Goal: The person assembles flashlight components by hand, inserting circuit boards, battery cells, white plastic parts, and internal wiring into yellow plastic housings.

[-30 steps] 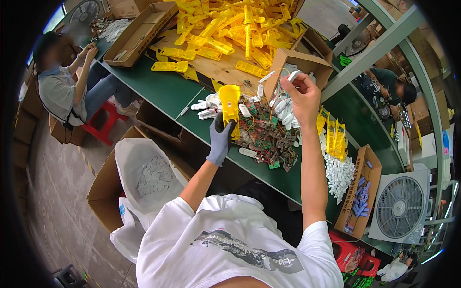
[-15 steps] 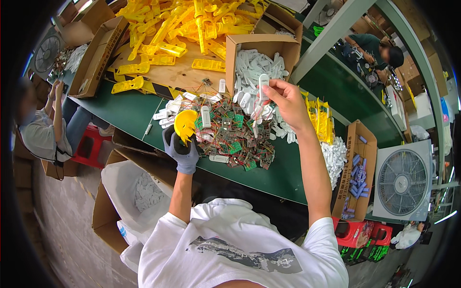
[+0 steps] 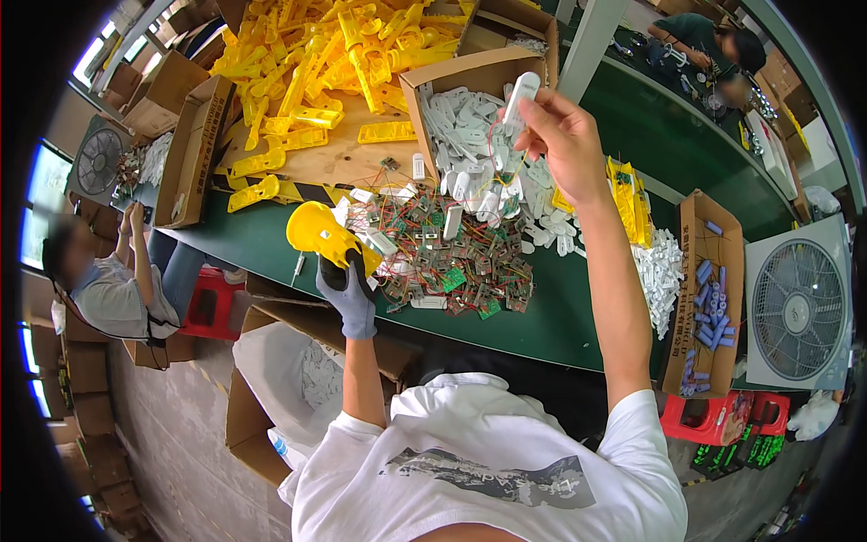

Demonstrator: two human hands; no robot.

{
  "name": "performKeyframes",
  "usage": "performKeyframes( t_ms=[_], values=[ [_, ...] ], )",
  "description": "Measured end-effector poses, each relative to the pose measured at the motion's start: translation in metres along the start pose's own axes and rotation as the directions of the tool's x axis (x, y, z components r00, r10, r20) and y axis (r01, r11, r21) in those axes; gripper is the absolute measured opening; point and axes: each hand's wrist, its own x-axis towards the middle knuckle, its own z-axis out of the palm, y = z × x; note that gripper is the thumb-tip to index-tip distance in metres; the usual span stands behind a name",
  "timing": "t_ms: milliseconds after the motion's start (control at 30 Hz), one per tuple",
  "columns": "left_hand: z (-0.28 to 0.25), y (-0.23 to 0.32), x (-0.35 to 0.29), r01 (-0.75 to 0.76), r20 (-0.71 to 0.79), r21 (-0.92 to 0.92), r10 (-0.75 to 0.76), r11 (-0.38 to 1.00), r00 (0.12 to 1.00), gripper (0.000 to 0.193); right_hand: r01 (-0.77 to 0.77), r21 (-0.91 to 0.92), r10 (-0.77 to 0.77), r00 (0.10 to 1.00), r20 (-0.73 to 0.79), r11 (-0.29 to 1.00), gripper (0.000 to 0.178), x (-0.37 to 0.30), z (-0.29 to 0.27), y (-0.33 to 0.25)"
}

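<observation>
My left hand [image 3: 350, 305], in a grey-blue glove with black fingers, grips a yellow plastic housing [image 3: 318, 231] with a wide rounded end that faces left. My bare right hand [image 3: 576, 149] is raised and pinches a slim white plastic case [image 3: 521, 99] between thumb and fingers. Thin red and yellow wires hang below that hand; where they end is hard to make out. Between my hands lies a heap of small green circuit boards [image 3: 492, 271] with red wires and several white cases. Loose white plastic pieces [image 3: 461, 149] fill a tilted cardboard box [image 3: 417, 95] beyond it.
A large pile of yellow housings [image 3: 316, 63] covers the wooden board at the back. On the right stand bagged yellow parts [image 3: 629, 203], a box of blue-purple cylinders [image 3: 713, 312] and a fan [image 3: 795, 309]. A lined carton [image 3: 271, 361] sits below left. Co-workers sit left and far right.
My right hand has lifted the white case up and to the right, tilting it. My left hand has turned the yellow housing, so its wide end shows more. The whole view has shifted slightly.
</observation>
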Motion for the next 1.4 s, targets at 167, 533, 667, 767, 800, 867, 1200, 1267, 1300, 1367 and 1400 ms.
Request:
performKeyframes(
  t_ms=[167, 533, 667, 767, 800, 867, 1200, 1267, 1300, 1367, 1400],
  values=[
    [0.043, 0.045, 0.002, 0.124, -0.011, -0.105, -0.126, 0.987, 0.992, 0.035, 0.311, 0.016, -0.294, 0.913, -0.281, 0.950, 0.022, 0.005, -0.001, 0.011],
    [0.137, 0.063, -0.005, 0.471, 0.352, -0.105, -0.410, 0.876, 0.841, 0.025, 0.273, 0.164, -0.212, 0.926, -0.313, 0.948, 0.017, -0.019, -0.024, -0.011],
    [0.158, 0.063, -0.023, 0.542, 0.415, -0.138, -0.448, 0.829, 0.792, 0.026, 0.440, 0.292, -0.309, 0.862, -0.402, 0.849, 0.020, -0.047, -0.034, -0.012],
    [0.172, 0.067, -0.030, 0.543, 0.498, -0.032, -0.458, 0.839, 0.736, 0.031, 0.439, 0.401, -0.279, 0.874, -0.398, 0.804, 0.023, -0.066, -0.032, -0.004],
    [0.177, 0.070, -0.030, 0.555, 0.569, 0.031, -0.471, 0.831, 0.674, 0.029, 0.394, 0.503, -0.214, 0.901, -0.377, 0.769, 0.024, -0.071, -0.034, -0.002],
    [0.185, 0.066, -0.033, 0.660, 0.672, 0.093, -0.536, 0.746, 0.511, 0.027, 0.334, 0.648, -0.111, 0.926, -0.360, 0.685, 0.021, -0.076, -0.037, 0.001],
    [0.189, 0.015, -0.076, 0.707, 0.711, 0.183, -0.589, 0.683, 0.384, 0.026, 0.435, 0.689, -0.056, 0.865, -0.499, 0.580, 0.014, -0.094, -0.064, 0.001],
    [0.196, 0.021, -0.078, 0.707, 0.727, 0.167, -0.570, 0.687, 0.382, 0.028, 0.430, 0.703, -0.055, 0.871, -0.488, 0.567, 0.014, -0.101, -0.069, 0.005],
    [0.202, 0.026, -0.078, 0.706, 0.743, 0.143, -0.546, 0.694, 0.387, 0.030, 0.422, 0.718, -0.061, 0.880, -0.471, 0.554, 0.014, -0.104, -0.073, 0.007],
    [0.206, 0.032, -0.078, 0.730, 0.764, 0.156, -0.549, 0.666, 0.338, 0.033, 0.413, 0.733, -0.081, 0.893, -0.444, 0.541, 0.014, -0.108, -0.079, 0.012],
    [0.208, 0.030, -0.079, 0.721, 0.767, 0.148, -0.539, 0.677, 0.348, 0.034, 0.380, 0.748, -0.077, 0.911, -0.406, 0.544, 0.014, -0.110, -0.080, 0.011]
  ],
)
